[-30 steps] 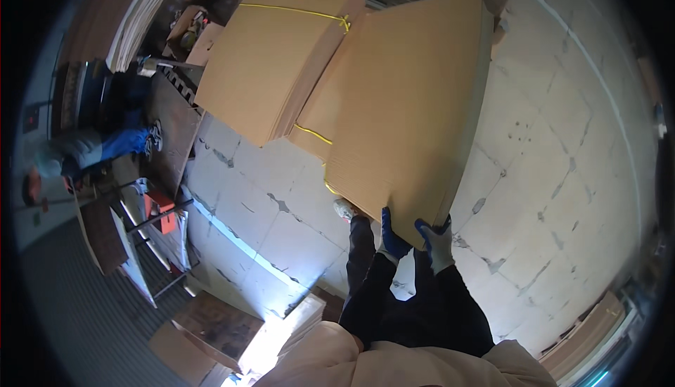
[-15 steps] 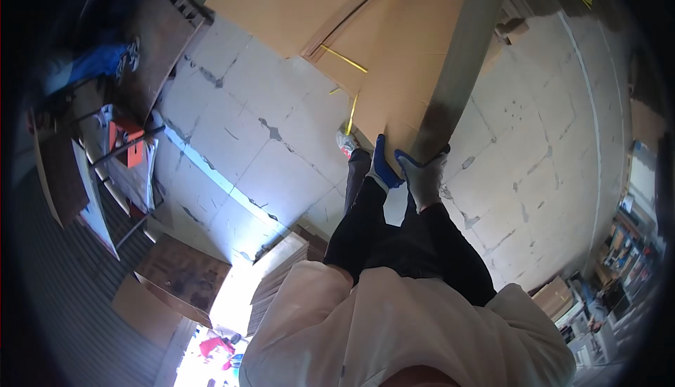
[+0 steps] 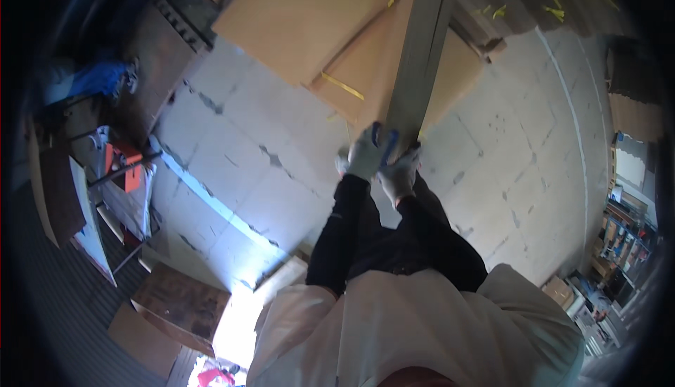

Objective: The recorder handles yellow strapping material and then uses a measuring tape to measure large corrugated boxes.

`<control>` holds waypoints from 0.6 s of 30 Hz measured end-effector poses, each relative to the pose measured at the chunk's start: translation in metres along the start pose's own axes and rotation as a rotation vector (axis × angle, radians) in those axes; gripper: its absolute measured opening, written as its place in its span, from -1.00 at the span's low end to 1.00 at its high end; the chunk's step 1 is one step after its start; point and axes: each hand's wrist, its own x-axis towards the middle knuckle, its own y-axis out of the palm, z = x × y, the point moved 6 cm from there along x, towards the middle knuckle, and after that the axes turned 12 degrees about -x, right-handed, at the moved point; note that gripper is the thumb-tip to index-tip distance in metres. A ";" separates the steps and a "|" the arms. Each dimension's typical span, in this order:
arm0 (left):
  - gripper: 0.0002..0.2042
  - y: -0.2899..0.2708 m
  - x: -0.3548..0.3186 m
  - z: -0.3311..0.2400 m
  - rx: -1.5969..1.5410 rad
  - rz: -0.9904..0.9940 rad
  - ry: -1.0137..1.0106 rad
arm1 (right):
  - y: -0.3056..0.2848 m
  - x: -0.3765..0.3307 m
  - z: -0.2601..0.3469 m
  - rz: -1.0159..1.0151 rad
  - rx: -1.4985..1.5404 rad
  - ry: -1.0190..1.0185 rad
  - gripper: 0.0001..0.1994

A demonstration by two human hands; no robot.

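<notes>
Head view: looking straight down over a white upper garment point(image 3: 422, 331) and two dark sleeves point(image 3: 337, 239) reaching forward from the lower edge.

Both hands in white gloves with blue patches, clenching the near end of a tall, flat brown cardboard sheet point(image 3: 420, 49) seen almost edge-on, so showing as a long grey-brown strip running from the hands up to the top edge of the picture. Left hand point(image 3: 365, 151) gripping the sheet's left side, fingers wrapping onto it; right hand point(image 3: 401, 172) closing on the same end just below and to the right, touching the left hand. Sheet standing upright or nearly so, held out in front of the body above the floor.

Lying behind it on the pale grey concrete slab floor point(image 3: 267, 169): a stack of large flat tan cardboard sheets point(image 3: 309, 21) bound with yellow strapping point(image 3: 342, 86), with a second such stack point(image 3: 450, 85) partly hidden behind the held sheet. Loose yellow strap scraps point(image 3: 555, 4) scattering on the floor at upper right.

Standing at far left: a dark machine point(image 3: 165, 56) with a blue part point(image 3: 95, 78) and an orange-red piece point(image 3: 126, 165). Resting at lower left: a brown cardboard box point(image 3: 179, 306). Crowding the right rim: shelves of small goods point(image 3: 619, 239), too small to make out.
</notes>
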 end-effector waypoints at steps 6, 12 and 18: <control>0.00 0.044 -0.005 0.026 0.484 -0.110 0.066 | -0.021 0.003 0.021 0.096 0.169 -0.177 -0.17; 0.06 0.021 -0.017 -0.043 0.550 -0.004 -0.217 | 0.000 0.013 -0.006 0.457 0.610 -0.250 -0.36; 0.01 0.016 -0.021 -0.050 0.574 -0.165 -0.337 | 0.022 0.049 -0.054 0.944 1.002 -0.137 -0.54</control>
